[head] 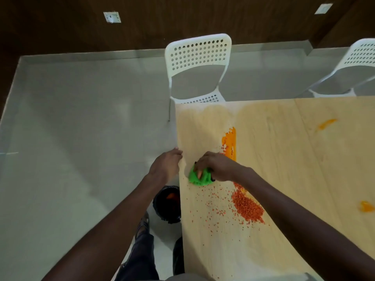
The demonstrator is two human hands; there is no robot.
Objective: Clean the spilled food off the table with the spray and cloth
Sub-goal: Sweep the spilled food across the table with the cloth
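A light wooden table carries spilled food: a heap of small red-orange grains with scattered bits around it, and an orange-yellow smear farther back. My right hand grips a bunched green cloth and presses it on the table near its left edge. My left hand rests at the table's left edge, fingers curled at the rim, holding nothing that I can see. No spray bottle is in view.
A black bin with orange waste inside stands on the floor below the table's left edge. Two white perforated chairs stand behind the table. More orange smears lie at the right.
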